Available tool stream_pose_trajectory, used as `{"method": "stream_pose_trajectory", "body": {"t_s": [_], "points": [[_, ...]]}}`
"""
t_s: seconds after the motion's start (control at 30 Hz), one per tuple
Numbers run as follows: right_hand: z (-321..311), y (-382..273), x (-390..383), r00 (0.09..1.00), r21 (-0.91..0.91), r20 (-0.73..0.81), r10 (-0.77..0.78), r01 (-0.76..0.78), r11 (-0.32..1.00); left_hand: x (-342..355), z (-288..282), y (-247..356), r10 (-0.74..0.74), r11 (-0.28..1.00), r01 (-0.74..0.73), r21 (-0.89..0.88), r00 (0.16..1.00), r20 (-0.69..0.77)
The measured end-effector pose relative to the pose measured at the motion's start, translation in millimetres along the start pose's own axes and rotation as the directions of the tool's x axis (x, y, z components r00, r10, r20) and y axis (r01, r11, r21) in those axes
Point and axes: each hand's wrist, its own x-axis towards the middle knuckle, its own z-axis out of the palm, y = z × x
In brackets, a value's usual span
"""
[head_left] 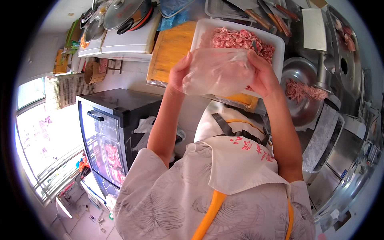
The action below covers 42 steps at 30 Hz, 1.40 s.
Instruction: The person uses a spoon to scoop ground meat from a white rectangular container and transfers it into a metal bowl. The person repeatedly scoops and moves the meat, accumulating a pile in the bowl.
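Note:
A clear plastic bag (218, 74) is stretched between my two hands, above the near part of a white tray (279, 56). My left hand (181, 73) grips the bag's left side with the thumb along its edge. On the other side, my right hand (264, 74) pinches the right edge. Behind the bag, a heap of minced meat (240, 39) lies in the tray, with a small metal piece (254, 46) standing in it near my right thumb. Whether anything is inside the bag is hard to make out. The fingers behind the bag are hidden.
Right of the tray, a steel bowl (298, 110) holds minced meat beneath a metal grinder spout (323, 72). Knives with wooden handles (276, 20) lie beyond. A wooden board (172, 46) is at the left, near a lidded pan (127, 14). A glass-door cabinet (120, 102) stands lower left.

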Motion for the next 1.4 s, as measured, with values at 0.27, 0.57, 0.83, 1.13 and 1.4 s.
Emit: {"method": "stream_pose_trajectory", "body": {"t_s": [0.27, 0.57, 0.83, 1.13, 1.4], "points": [[27, -1, -41, 0.960, -0.545, -0.180, -0.214, 0.083, 0.834, 6, -71, 111, 0.493, 0.869, -0.449, 0.208, 0.826, -0.275], [27, -39, -4, 0.779, -0.984, -0.005, -0.627, -0.114, -0.134, 87, -181, 140, 0.727, -0.086, 0.680, 0.728, 0.543, -0.420], [-32, -64, -27, 0.770, -0.839, 0.007, -0.638, -0.343, -0.423, 61, -127, 144, 0.809, 0.333, 0.241, 0.912, 0.423, -0.408], [-36, -66, -51, 0.832, -0.667, -0.368, -0.415, -0.547, -0.505, 13, -46, -26, 0.586, 0.445, 0.076, 0.892, 0.729, -0.354], [-22, -90, -20, 0.915, -0.390, 0.009, -0.403, -0.368, -0.844, 26, -41, -51, 0.781, 0.078, 0.205, 0.976, 0.595, -0.187]]}}
